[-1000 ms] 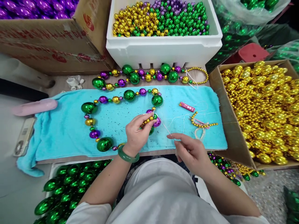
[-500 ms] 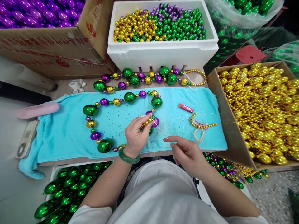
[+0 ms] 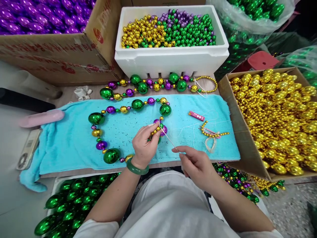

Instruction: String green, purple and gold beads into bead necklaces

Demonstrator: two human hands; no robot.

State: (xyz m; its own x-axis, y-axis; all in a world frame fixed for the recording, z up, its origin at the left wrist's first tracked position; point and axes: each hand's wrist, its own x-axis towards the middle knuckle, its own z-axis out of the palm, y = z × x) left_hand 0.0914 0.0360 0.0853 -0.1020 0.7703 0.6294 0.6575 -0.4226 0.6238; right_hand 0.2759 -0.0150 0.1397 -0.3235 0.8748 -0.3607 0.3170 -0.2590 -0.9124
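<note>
Nearest us, our right hand [image 3: 198,165] pinches the needle [image 3: 170,141], now drawn closer to the bead strand [image 3: 128,109] on the blue towel [image 3: 69,138]. Our left hand [image 3: 143,145] fingers clamp small gold beads beside it. Beyond the towel sits the white foam box [image 3: 170,61].

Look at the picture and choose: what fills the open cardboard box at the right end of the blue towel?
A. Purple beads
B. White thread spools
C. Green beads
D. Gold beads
D. The cardboard box beside the right end of the blue towel is heaped with shiny gold beads; the purple ones sit in a different box at the upper left.
</note>
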